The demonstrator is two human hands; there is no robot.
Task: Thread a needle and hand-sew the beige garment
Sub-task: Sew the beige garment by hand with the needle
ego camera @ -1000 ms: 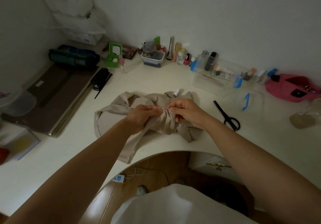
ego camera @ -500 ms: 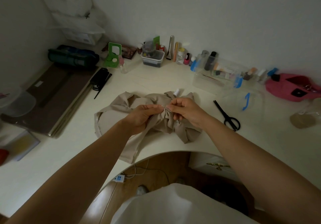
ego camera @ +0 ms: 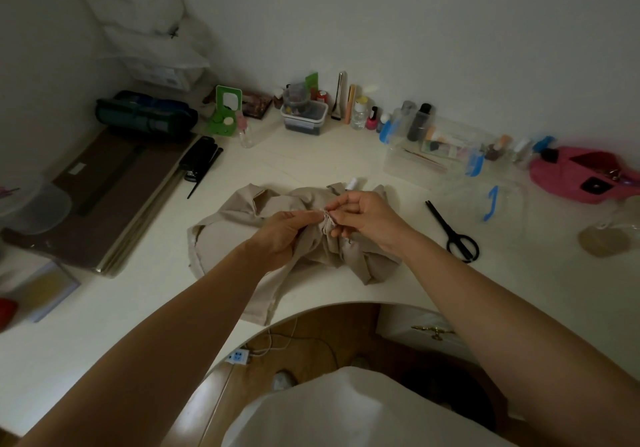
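Note:
The beige garment lies crumpled on the white desk, one end hanging over the curved front edge. My left hand grips a gathered fold of it. My right hand pinches the same bunched spot from the right, fingertips almost touching the left thumb; a needle is too small to make out. A white thread spool stands just behind the garment.
Black scissors lie to the right of my right hand. Clear plastic boxes, bottles and a pink pouch line the back wall. A black comb and dark flat boards sit on the left.
Both hands have lifted slightly and drawn the gathered fabric tighter together; my right hand's fingers have shifted at the pinch. The garment has otherwise stayed in place.

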